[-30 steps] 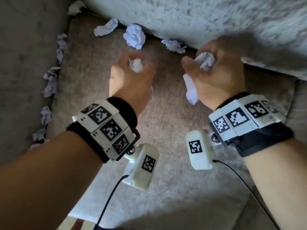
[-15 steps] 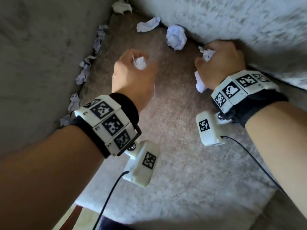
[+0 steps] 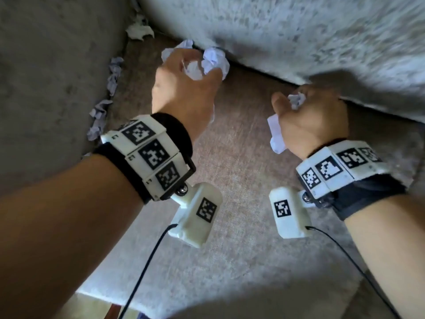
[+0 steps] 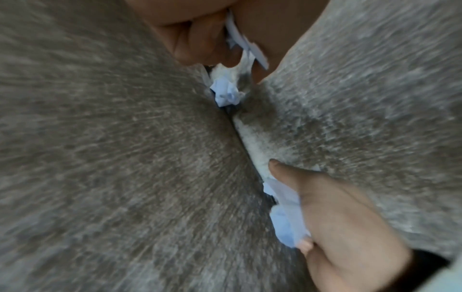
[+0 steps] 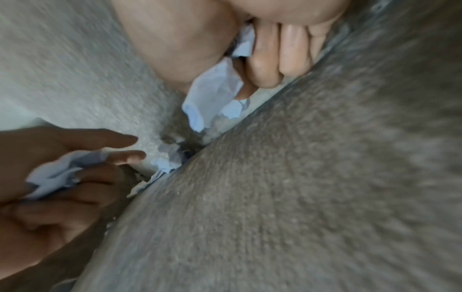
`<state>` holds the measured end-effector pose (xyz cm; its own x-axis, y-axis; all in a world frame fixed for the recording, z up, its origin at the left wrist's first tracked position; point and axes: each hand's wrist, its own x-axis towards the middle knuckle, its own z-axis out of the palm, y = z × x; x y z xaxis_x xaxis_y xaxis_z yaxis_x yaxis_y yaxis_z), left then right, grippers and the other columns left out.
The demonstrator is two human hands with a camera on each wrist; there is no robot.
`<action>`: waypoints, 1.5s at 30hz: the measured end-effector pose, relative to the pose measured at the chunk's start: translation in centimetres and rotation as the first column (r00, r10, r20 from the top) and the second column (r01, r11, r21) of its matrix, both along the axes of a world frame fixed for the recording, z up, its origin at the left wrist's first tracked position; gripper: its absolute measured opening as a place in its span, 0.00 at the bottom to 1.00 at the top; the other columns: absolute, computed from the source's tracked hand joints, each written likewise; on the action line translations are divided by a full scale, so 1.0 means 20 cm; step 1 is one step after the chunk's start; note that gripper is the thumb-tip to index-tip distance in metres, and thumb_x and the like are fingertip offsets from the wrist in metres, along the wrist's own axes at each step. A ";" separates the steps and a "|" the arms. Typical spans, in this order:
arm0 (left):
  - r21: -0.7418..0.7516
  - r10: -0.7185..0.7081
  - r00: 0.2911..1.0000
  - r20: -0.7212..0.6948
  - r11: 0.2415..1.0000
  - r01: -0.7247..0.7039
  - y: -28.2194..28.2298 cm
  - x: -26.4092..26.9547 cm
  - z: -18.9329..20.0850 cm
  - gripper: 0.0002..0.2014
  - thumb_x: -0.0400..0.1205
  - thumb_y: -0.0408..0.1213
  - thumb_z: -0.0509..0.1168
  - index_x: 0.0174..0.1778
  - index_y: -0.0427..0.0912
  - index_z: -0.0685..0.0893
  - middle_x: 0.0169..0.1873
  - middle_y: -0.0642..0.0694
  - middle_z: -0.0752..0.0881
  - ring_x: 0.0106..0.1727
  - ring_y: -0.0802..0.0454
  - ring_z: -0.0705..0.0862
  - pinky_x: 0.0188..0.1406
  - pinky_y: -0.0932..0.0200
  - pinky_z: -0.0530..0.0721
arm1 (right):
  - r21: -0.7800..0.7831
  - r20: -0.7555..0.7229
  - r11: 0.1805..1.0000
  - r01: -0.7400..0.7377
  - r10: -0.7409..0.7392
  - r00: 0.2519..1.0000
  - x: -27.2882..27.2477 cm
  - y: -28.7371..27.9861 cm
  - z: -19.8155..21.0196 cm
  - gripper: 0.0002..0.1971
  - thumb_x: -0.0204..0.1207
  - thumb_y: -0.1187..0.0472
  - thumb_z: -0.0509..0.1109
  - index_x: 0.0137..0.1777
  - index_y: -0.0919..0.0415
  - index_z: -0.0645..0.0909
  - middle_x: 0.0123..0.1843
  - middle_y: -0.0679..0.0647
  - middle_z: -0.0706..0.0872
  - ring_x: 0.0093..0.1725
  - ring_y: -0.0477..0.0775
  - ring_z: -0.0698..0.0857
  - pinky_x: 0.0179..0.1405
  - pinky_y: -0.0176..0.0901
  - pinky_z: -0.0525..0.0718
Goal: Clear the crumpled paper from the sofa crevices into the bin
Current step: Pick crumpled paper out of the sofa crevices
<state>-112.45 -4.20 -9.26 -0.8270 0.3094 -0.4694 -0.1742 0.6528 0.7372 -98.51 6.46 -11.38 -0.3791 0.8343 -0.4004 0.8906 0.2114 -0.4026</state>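
Note:
On the sofa seat cushion [image 3: 241, 180], my left hand [image 3: 184, 81] grips a wad of crumpled paper [image 3: 193, 70]. It is right beside a loose paper ball [image 3: 215, 61] lying at the back crevice. In the left wrist view that ball [image 4: 225, 94] sits just past my curled fingers [image 4: 200, 39]. My right hand [image 3: 308, 116] holds crumpled paper [image 3: 277, 132] against the back cushion [image 3: 299, 31]. The right wrist view shows its fingers [image 5: 267, 59] curled round that paper [image 5: 215, 89]. No bin is in view.
More crumpled scraps line the left crevice by the armrest [image 3: 46, 77], among them a scrap [image 3: 113, 74] and a second scrap [image 3: 99, 113]. A third piece [image 3: 139, 31] lies in the corner. Cables hang from both wrist cameras over the seat's front edge.
My left hand has reached forward to the back crevice beside the paper ball. My right hand took up the scrap by the back cushion and now holds it with its other paper.

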 end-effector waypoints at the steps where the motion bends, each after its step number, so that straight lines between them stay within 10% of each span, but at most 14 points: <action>1: -0.008 -0.015 1.000 -0.011 1.000 0.015 0.03 0.00 0.00 0.19 0.74 0.55 0.72 0.60 0.56 0.86 0.58 0.52 0.88 0.37 0.58 0.89 0.29 0.58 0.88 | 0.012 -0.001 1.000 0.019 -0.019 1.000 0.04 0.00 0.01 0.20 0.75 0.42 0.64 0.32 0.56 0.71 0.36 0.50 0.78 0.46 0.63 0.83 0.43 0.42 0.73; 9: -0.210 -0.095 0.994 -0.055 0.974 0.081 0.15 -0.05 -0.12 0.22 0.66 0.55 0.74 0.55 0.57 0.87 0.45 0.53 0.89 0.48 0.49 0.90 0.50 0.47 0.91 | 0.013 -0.097 0.989 0.148 -0.146 0.985 0.21 0.00 0.06 0.15 0.75 0.42 0.68 0.34 0.51 0.76 0.37 0.46 0.84 0.40 0.53 0.84 0.42 0.38 0.77; 16: -0.180 -0.156 0.983 -0.099 0.974 0.137 0.08 -0.13 -0.16 0.15 0.76 0.46 0.68 0.29 0.40 0.80 0.14 0.51 0.82 0.20 0.58 0.81 0.27 0.60 0.82 | -0.035 -0.133 0.991 0.129 -0.132 0.982 0.12 -0.02 0.04 0.14 0.75 0.42 0.68 0.38 0.52 0.78 0.37 0.46 0.84 0.43 0.57 0.86 0.46 0.45 0.82; 22: -0.078 -0.179 0.981 -0.074 0.982 0.174 -0.02 -0.15 -0.10 0.18 0.79 0.49 0.69 0.32 0.38 0.82 0.18 0.51 0.83 0.25 0.56 0.83 0.26 0.62 0.78 | -0.006 -0.249 1.000 0.019 -0.020 0.968 -0.08 -0.05 0.05 0.16 0.76 0.43 0.68 0.34 0.54 0.75 0.28 0.42 0.77 0.29 0.39 0.78 0.28 0.28 0.69; 32: -0.078 -0.048 0.989 -0.141 0.996 0.037 -0.36 -0.20 0.03 0.16 0.73 0.45 0.60 0.22 0.40 0.73 0.19 0.43 0.82 0.26 0.46 0.81 0.26 0.51 0.77 | 0.041 -0.310 0.947 -0.320 0.317 0.896 -0.50 -0.12 0.11 0.14 0.72 0.54 0.68 0.31 0.64 0.82 0.22 0.50 0.75 0.29 0.51 0.74 0.21 0.29 0.63; 38: -0.051 0.036 0.997 -0.072 0.998 -0.039 -0.50 -0.24 0.07 0.16 0.72 0.46 0.60 0.37 0.39 0.88 0.28 0.43 0.89 0.30 0.41 0.86 0.33 0.43 0.87 | 0.027 -0.312 0.912 -0.410 0.398 0.863 -0.61 -0.19 0.12 0.16 0.72 0.53 0.68 0.33 0.67 0.84 0.27 0.63 0.82 0.32 0.59 0.80 0.29 0.49 0.74; 45: 0.048 0.107 0.994 -0.004 0.993 -0.106 -0.62 -0.22 0.08 0.14 0.71 0.40 0.60 0.36 0.34 0.87 0.31 0.42 0.91 0.28 0.37 0.86 0.25 0.44 0.85 | -0.008 -0.240 0.894 -0.447 0.433 0.869 -0.66 -0.25 0.11 0.11 0.73 0.63 0.67 0.50 0.59 0.89 0.42 0.50 0.89 0.46 0.45 0.85 0.43 0.28 0.77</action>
